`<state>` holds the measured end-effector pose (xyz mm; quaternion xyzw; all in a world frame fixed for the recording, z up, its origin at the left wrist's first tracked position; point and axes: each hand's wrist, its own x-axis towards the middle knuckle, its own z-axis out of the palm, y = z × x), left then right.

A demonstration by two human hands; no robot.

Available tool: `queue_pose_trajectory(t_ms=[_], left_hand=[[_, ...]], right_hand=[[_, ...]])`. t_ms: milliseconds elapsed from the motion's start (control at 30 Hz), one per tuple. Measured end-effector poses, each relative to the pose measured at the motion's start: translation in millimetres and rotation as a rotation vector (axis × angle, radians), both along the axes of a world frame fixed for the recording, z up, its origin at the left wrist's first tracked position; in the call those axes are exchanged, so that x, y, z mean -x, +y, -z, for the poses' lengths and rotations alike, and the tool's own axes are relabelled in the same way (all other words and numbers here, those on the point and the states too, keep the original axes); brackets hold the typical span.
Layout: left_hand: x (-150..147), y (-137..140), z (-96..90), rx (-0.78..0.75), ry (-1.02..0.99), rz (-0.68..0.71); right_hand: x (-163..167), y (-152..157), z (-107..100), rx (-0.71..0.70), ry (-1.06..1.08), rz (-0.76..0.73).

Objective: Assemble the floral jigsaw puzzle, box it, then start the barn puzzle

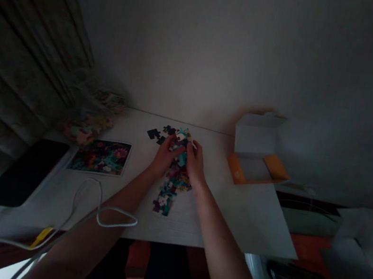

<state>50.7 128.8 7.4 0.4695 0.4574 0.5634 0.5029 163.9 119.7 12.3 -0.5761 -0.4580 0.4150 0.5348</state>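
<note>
Left of the orange box, the left hand and right hand touch jigsaw pieces; cannot tell whether fingers grip. Probably light, stiff; hold edges.

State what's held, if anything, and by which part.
Cannot tell: the left hand and right hand are at the far part of the puzzle, but any grip is indistinct.

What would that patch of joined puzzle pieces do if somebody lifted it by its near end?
The puzzle patch would probably sag or separate, since it looks merely interlocked. Its narrow near end might break off first. It's likely light, appearing thin and flat.
</note>
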Motion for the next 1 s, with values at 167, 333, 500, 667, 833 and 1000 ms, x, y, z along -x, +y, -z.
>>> queue_pose_trajectory(t_ms=[167, 333, 500, 667, 833, 1000], left_hand=[[-2, 0, 8.5, -0.123, 0.158, 0.051], [2, 5, 16.5, -0.158, 0.258, 0.072], [2, 0, 8.5, -0.151, 0.276, 0.127], [11, 2, 0.1, -0.070, 0.188, 0.002], [39, 22, 1.5, -0.063, 0.374, -0.327], [56, 31, 3.9, -0.040, 0.407, -0.530]], right_hand=[[16, 4, -4, -0.116, 0.009, 0.123], [18, 6, -9, -0.151, -0.013, 0.180], [13, 5, -6, -0.128, 0.037, 0.183], [-49, 6, -28, -0.119, -0.036, 0.113], [-185, 12, -64, -0.118, -0.290, 0.127], [-271, 22, -68, 0.002, -0.738, -0.001]])
